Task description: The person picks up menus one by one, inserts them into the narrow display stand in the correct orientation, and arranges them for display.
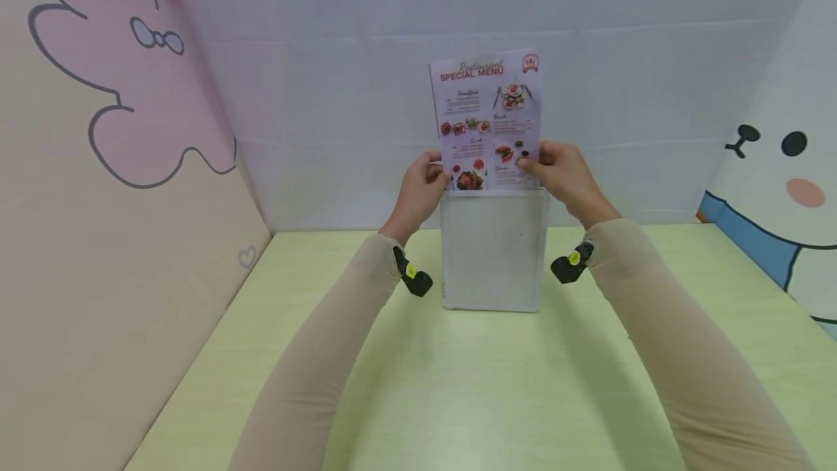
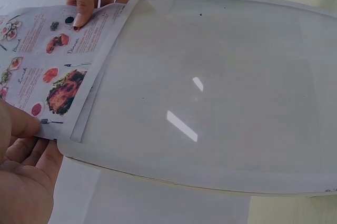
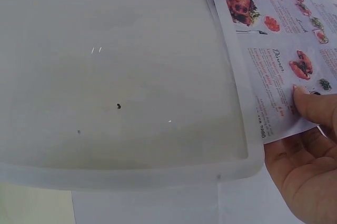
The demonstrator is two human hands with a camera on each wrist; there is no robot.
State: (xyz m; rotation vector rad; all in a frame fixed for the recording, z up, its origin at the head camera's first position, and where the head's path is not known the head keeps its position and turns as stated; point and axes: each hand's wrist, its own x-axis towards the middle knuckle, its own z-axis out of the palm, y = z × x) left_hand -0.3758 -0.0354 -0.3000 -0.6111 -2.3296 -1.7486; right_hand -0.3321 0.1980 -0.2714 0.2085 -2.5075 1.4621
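A printed restaurant menu sheet [image 1: 487, 118] stands upright above a white-framed clear display holder [image 1: 493, 253]. Its lower edge is just inside the holder's top opening, as the left wrist view shows a strip of the menu sheet [image 2: 90, 109] behind the clear front. My left hand [image 1: 418, 191] pinches the sheet's left edge near the holder's top corner. On the opposite edge, my right hand [image 1: 572, 174] pinches the sheet, thumb in front and fingers behind. The right wrist view shows that thumb [image 3: 316, 107] on the printed side.
The holder stands on a pale yellow-green table [image 1: 418, 391]. Behind it hangs a white sheet-like backdrop [image 1: 340, 93]. Side panels with cartoon animals, a pink one [image 1: 137, 93] at left and a white one [image 1: 785, 187] at right, flank the table.
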